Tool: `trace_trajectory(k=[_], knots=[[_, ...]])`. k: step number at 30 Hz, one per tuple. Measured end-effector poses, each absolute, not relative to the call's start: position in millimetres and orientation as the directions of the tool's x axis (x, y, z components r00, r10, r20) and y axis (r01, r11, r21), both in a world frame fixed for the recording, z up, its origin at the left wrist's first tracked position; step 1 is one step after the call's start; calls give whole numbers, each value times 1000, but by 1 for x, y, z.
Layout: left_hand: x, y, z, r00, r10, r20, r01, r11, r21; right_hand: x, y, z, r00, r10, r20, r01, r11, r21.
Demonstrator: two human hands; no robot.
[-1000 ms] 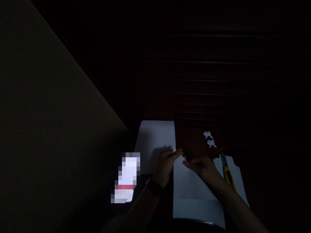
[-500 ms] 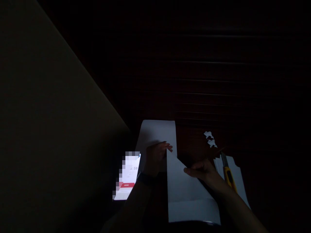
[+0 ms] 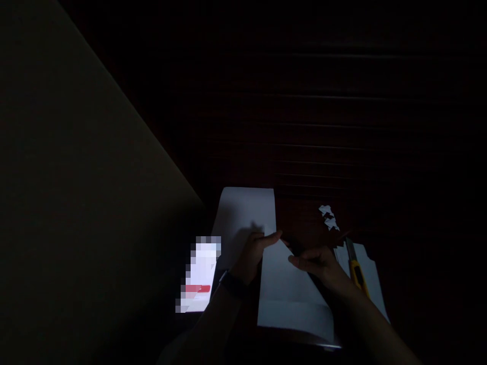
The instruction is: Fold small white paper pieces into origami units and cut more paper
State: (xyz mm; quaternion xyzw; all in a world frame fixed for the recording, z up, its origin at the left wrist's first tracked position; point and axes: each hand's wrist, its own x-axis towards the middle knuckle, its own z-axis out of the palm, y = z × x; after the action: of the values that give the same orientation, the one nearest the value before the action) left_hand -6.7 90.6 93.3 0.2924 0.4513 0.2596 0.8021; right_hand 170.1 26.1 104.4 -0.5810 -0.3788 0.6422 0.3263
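A white sheet of paper (image 3: 291, 294) with a slanted upper right edge is held between both hands. My left hand (image 3: 253, 253), with a dark band at the wrist, grips its upper corner, the thumb lying over the front. My right hand (image 3: 321, 266) pinches the slanted edge lower down, thumb on top. A crease runs across the sheet's lower part. Behind my left hand lies another white sheet (image 3: 245, 208). The fingers behind the held paper are hidden.
A lit phone (image 3: 201, 274) stands left of my left wrist. At right, a yellow box cutter (image 3: 357, 276) lies on a stack of white paper (image 3: 375, 284). Small folded paper pieces (image 3: 329, 218) lie farther back. A pale wall (image 3: 95, 177) rises at left. The scene is very dark.
My left hand has moved right and closed on the paper's upper corner. The sheet's lower edge has shifted up and slightly left. My right hand keeps its pinch.
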Motion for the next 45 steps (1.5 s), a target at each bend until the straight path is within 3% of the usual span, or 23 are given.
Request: trace_trajectory(k=[12,21,25,29,31,38,45], knots=[[-35,115,96,282,683,-674,-136,724,676,178,25,109,-215,855,-472,214,-430,-877],[-48,131,101,117,708,-696,-114,706,699,214,32,115,-338,786,-517,268,-447,-854],[-36,117,106,205,684,-700,-82,724,685,213,39,112,31,915,-403,165,-402,-901],[-21,100,107,403,722,-562,-94,644,760,178,37,105,-109,895,-432,13,-434,-901],[-14,96,105,419,724,-549,-49,621,782,164,35,100,-131,892,-433,9,-436,-900],[-5,95,97,261,794,-549,7,568,823,160,31,91,-97,863,-495,-72,-502,-862],[-30,108,100,144,875,-462,51,460,886,168,29,99,-198,857,-476,70,-472,-879]])
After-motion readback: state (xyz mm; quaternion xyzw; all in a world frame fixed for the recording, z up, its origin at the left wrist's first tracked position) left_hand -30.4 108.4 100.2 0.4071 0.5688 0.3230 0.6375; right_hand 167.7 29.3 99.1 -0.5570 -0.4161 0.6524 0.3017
